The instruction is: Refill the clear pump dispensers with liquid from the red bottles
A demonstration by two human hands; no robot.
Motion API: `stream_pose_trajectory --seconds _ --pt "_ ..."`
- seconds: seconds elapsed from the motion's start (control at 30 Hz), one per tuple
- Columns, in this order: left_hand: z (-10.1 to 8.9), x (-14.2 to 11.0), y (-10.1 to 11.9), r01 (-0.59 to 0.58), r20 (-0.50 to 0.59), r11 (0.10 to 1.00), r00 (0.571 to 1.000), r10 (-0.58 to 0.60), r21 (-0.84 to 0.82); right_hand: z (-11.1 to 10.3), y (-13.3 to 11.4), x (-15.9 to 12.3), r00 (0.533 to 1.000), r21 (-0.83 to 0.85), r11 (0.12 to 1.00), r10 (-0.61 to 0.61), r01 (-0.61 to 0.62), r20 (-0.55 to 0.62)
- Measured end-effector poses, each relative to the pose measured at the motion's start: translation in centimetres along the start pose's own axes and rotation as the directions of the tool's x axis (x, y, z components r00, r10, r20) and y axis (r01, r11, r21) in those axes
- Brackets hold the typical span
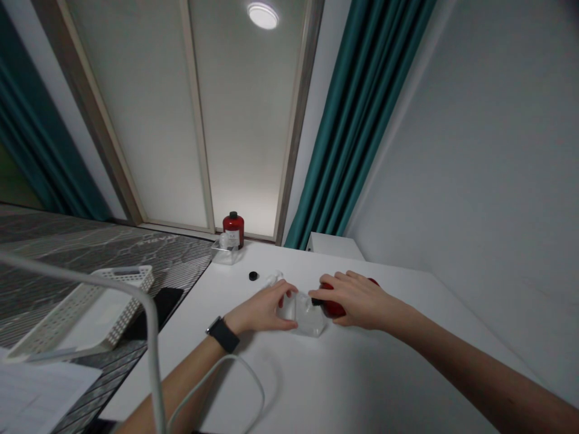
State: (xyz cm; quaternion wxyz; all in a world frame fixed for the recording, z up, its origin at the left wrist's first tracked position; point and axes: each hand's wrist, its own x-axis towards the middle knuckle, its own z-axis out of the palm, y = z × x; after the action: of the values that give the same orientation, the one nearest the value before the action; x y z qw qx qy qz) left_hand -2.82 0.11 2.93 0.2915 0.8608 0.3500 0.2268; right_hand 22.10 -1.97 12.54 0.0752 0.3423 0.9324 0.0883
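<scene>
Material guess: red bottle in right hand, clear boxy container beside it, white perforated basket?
Red black-tipped bottle: plastic or glass, can't tell; smooth, slightly shiny. Clear boxy container: likely rigid plastic, maybe glass; transparent walls, glossy highlights. White perforated basket: probably moulded plastic, fairly matte; regular holes through walls.

The box (310,322) by the left hand (270,306) looks clear plastic, the right hand (359,300)'s bottle (333,309) smooth, the table (325,380) beneath matt.

One head-worn view looks forward and down over the white table (325,380), the left hand (268,306) and right hand (362,301) fairly near, frosted panels (246,120) beyond.
</scene>
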Motion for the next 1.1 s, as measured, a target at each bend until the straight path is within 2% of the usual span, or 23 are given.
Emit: stream_pose_trajectory --seconds 1.1 --pt "-0.18 -0.09 -0.23 -0.025 -0.014 0.999 1.0 0.025 -0.04 0.39 0.29 0.04 0.997 -0.091 0.995 -0.046 0.041 -0.058"
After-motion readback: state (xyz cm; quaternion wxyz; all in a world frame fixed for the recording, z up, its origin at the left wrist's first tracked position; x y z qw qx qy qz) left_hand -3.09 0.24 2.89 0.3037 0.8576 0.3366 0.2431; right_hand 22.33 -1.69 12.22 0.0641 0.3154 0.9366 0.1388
